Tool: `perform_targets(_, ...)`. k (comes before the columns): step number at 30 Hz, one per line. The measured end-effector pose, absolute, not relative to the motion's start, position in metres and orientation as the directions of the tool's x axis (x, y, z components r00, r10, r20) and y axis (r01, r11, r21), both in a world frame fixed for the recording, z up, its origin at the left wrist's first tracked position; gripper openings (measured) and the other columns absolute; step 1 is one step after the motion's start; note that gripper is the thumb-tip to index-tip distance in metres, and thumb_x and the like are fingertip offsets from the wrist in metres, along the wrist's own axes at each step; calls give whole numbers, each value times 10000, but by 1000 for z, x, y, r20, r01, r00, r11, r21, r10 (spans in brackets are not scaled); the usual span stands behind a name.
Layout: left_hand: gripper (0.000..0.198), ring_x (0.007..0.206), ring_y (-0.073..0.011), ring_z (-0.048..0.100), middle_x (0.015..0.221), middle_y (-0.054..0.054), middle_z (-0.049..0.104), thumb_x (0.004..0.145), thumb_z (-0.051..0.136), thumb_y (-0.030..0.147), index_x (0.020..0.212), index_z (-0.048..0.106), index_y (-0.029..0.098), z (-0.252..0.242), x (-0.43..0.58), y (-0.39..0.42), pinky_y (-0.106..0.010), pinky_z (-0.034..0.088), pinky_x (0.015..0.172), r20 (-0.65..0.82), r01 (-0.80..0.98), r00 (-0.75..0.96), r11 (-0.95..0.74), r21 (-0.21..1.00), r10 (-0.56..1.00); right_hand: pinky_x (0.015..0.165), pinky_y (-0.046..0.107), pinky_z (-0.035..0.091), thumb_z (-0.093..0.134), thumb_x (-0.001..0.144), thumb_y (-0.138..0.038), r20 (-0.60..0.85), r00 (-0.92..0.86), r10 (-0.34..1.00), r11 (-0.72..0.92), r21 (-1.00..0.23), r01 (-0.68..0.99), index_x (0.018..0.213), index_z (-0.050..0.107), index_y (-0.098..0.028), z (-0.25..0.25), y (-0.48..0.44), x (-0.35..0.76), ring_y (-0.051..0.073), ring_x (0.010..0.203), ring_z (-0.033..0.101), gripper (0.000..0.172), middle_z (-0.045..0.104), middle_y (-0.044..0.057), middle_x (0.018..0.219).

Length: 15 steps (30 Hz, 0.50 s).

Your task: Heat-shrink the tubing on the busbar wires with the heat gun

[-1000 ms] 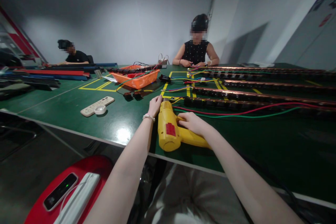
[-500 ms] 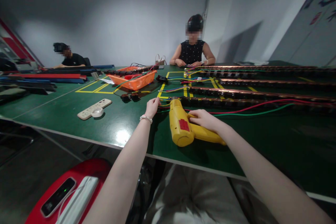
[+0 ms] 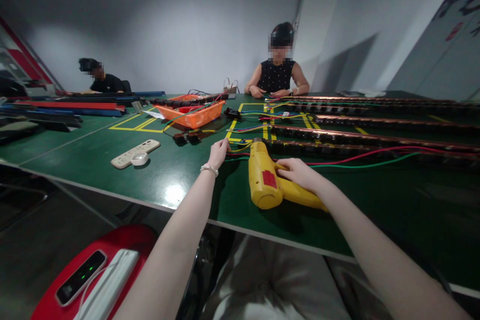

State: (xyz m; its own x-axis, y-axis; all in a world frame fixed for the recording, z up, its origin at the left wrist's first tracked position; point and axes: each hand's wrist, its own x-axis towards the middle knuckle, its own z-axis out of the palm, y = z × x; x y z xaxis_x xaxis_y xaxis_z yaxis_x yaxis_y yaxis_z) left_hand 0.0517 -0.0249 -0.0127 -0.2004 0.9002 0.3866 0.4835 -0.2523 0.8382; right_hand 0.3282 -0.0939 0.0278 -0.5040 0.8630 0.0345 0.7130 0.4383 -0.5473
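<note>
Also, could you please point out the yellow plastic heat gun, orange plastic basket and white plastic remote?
Yellow plastic heat gun [image 3: 259, 176]: head view, barrel.
Orange plastic basket [image 3: 200, 119]: head view, near wall.
White plastic remote [image 3: 125, 159]: head view, body.

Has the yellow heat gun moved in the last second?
Yes. The heat gun has slid right, farther from the remote, which sits in the same spot on the table. The right hand grips its handle.

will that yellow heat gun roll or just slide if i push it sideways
Probably slide: the yellow heat gun lies on its side, its handle jutting out under the right hand, which should stop rolling. The green table looks glossy, so it may skid easily. Its chunky body suggests some heft.
</note>
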Motion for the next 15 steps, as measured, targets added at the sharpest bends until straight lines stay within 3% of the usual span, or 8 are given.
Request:
perform_targets(5,534,632,-160,526,613,-46,598,863,361,563,540,532,174,-13,52,-25,-274,383,660,376,466,-208,-247,850,903,836,382,472,528,892,-401,41,-544,838,484,-518,705,961,611,-151,23,-97,307,158,887,589,272,631,34,960)
perform_targets(15,446,555,-110,388,527,26,438,853,410,480,547,487,165,-16,48,-24,-237,272,545,408,531,-182,-260,807,895,794,365,495,523,897,-421,68,-604,794,550,-504,666,969,600,-149,20,-103,271,147,855,590,291,618,31,943)
